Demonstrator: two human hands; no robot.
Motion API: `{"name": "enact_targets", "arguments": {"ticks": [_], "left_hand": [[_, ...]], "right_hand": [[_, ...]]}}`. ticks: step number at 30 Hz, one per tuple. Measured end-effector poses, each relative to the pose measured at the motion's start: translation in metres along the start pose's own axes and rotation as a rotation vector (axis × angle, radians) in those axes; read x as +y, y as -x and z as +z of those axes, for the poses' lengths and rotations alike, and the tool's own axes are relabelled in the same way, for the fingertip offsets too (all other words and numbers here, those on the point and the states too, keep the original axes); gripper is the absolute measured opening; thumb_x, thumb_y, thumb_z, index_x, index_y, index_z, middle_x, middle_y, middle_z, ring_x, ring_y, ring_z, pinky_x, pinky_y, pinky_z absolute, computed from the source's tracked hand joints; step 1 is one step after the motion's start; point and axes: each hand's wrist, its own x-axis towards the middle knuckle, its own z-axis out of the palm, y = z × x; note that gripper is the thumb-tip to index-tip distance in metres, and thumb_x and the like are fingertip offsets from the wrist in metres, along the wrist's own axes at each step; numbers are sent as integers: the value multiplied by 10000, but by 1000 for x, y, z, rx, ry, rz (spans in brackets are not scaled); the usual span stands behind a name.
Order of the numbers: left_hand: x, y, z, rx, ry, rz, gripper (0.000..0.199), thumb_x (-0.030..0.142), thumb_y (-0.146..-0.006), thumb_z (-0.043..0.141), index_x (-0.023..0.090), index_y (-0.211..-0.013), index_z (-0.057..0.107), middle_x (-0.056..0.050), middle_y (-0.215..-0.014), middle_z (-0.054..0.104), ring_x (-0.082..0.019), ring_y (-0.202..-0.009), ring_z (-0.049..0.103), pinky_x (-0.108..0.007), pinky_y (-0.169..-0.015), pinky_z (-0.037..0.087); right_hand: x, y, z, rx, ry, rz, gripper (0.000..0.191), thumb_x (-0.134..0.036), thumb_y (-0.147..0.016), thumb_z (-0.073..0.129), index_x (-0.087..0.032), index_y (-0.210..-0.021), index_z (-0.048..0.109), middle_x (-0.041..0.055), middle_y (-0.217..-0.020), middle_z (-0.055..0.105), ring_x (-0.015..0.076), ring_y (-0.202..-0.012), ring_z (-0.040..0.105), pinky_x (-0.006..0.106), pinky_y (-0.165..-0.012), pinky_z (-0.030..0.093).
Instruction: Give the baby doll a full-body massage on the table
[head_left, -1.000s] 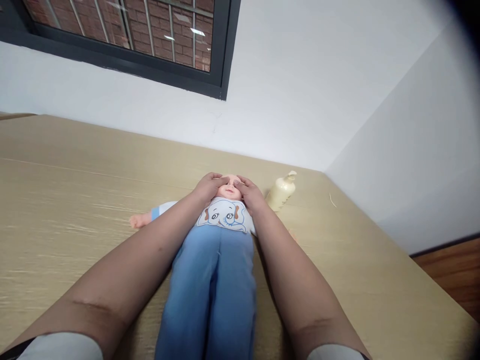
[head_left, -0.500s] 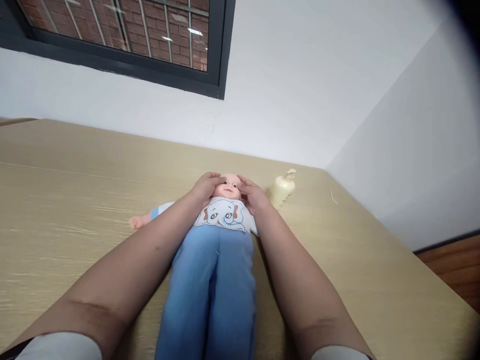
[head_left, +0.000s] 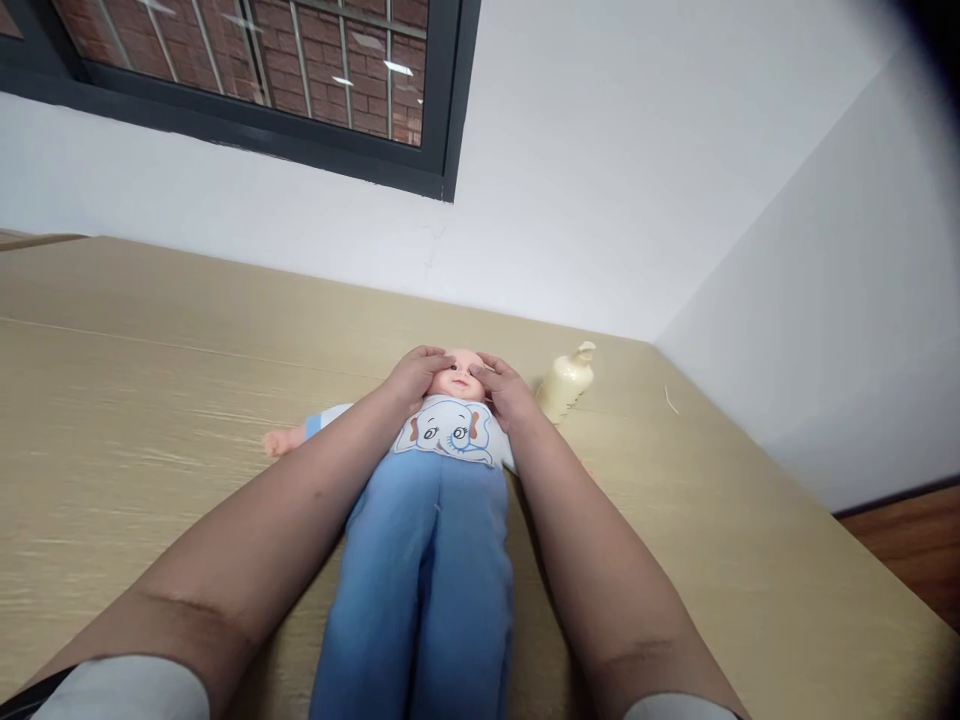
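Observation:
A baby doll (head_left: 435,500) lies on its back, its head towards the wall, in blue trousers and a white top with an elephant face on it. My left hand (head_left: 416,378) cups the left side of the doll's head, with the thumb beside one eye. Against the other side of the head my right hand (head_left: 508,388) is curved, its thumb at the other eye. The mouth and forehead show between the hands. One doll arm sticks out past my left forearm; the other is mostly hidden behind my right forearm.
The doll lies on a wood-grain tabletop (head_left: 187,320). A cream-coloured baby bottle (head_left: 568,383) is just right of my right hand. White walls (head_left: 570,200) border the far and right sides, with a dark-framed window (head_left: 442,110) at upper left. A thin pale strand (head_left: 671,400) lies farther right.
My right thumb has slid slightly inward over the doll's eye. Both hands otherwise stay at the head, and the whole view has shifted a little.

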Motion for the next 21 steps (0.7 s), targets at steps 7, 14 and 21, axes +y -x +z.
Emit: {"name": "enact_targets", "arguments": {"ticks": [7, 14, 21], "left_hand": [[3, 4, 1, -41, 5, -19, 349, 198, -587, 825, 160, -837, 585, -65, -779, 668, -220, -705, 671, -356, -691, 542], [4, 9, 2, -35, -12, -7, 350, 178, -584, 837, 161, -839, 597, -65, -785, 682, -224, -709, 676, -355, -684, 541], [5, 7, 4, -37, -2, -1, 330, 180, -572, 830, 146, -811, 606, -82, -777, 687, -228, -699, 677, -362, -681, 552]], "right_hand": [[-2, -3, -2, -33, 42, 39, 510, -312, -723, 840, -238, -1166, 598, 54, -1033, 735, 233, -929, 720, 398, -834, 607], [-9, 3, -3, -127, 0, 135, 439, -286, -752, 817, -233, -1129, 599, 53, -1033, 740, 250, -962, 724, 394, -814, 614], [-10, 4, -3, -144, -10, 112, 360, -239, -757, 802, -202, -1086, 660, 58, -969, 769, 225, -865, 725, 356, -798, 598]]}}
